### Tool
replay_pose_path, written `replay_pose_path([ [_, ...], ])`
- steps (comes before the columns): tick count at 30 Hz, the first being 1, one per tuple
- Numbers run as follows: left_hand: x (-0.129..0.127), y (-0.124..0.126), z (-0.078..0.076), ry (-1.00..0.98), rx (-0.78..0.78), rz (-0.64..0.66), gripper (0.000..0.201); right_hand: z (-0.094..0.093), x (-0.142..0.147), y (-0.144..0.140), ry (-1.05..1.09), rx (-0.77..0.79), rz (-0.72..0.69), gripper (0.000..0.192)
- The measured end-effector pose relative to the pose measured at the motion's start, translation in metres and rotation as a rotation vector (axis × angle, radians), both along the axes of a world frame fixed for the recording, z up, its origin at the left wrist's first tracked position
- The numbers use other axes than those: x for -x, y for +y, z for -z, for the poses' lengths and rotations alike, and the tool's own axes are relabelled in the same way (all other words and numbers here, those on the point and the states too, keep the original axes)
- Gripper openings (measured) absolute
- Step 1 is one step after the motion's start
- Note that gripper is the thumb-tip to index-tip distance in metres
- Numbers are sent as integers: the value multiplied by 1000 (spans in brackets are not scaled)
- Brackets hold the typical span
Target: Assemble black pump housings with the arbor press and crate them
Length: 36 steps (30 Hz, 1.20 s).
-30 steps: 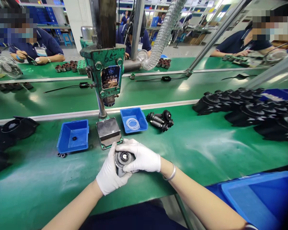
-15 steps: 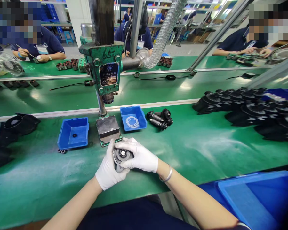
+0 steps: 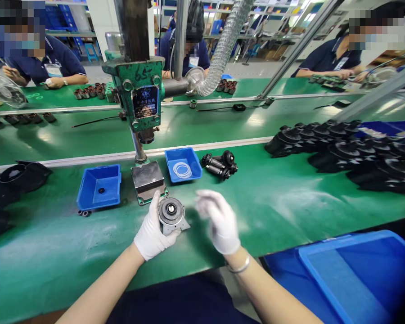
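The green press says "65". Your left hand grips the round part, face up, corner pointing right. Your right hand is free.

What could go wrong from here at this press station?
1. Only the left grip is on the round housing; the blurred right grip is apart from it, so the housing might tilt or slip.
2. The black-ended shafts lie loosely heaped beyond the right grip; a brush against them could set some rolling.
3. Two small black rings lie outside the left blue bin and might get knocked away.
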State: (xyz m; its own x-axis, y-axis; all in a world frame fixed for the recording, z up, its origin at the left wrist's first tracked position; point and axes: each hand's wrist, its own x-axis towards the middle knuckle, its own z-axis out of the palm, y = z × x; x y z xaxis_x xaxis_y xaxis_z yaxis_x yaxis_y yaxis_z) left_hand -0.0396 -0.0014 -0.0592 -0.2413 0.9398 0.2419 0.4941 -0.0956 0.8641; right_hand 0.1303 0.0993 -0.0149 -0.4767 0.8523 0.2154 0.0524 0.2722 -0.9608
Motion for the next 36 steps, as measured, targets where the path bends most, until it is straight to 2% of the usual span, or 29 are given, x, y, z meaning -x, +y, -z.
replay_pose_path([
  [3, -1, 1, -1, -12, -11, 11, 106, 3, 18, 3, -30, -131, -164, 34],
  [4, -1, 0, -1, -9, -13, 12, 106, 5, 19, 3, -21, -157, -157, 34],
  [7, -7, 1, 4, 24, -10, -31, 108, 8, 7, -3, -45, -156, 91, 39],
  [8, -10, 2, 6, 26, -6, -70, 108, 7, 2, -7, -93, -196, 121, 36],
  [10, -20, 4, 11, -29, -4, -160, 108, 6, -2, -17, -244, -379, 30, 27],
  [12, -30, 5, 14, -140, -22, -212, 105, 5, 1, -27, -382, -583, -117, 45],
  [14, -34, 0, 16, -184, -35, -173, 101, 8, 7, -35, -477, -689, -171, 59],
  [16, -28, -11, 14, -105, -25, -83, 99, 12, 12, -38, -542, -718, -163, 64],
  [18, -14, -25, 10, -4, 14, 8, 94, 15, 14, -38, -593, -719, -141, 58],
  [20, 4, -38, 4, 14, 57, 55, 85, 13, 12, -35, -605, -732, -134, 49],
  [22, 20, -45, 0, -28, 54, 22, 78, 3, 6, -29, -572, -775, -154, 45],
  [24, 32, -47, -3, -69, -7, -66, 74, -10, -4, -22, -504, -849, -141, 41],
  [27, 37, -45, -1, -87, -84, -155, 67, -22, -19, -13, -344, -954, 43, 33],
  [29, 37, -43, 1, -67, -112, -165, 65, -15, -22, -8, -288, -963, 137, 30],
  [33, 37, -41, 4, 66, -136, -162, 71, 15, -15, -3, -455, -969, -56, 37],
  [36, 38, -40, 5, 132, -138, -147, 77, 23, -14, 1, -398, -992, -59, 29],
])
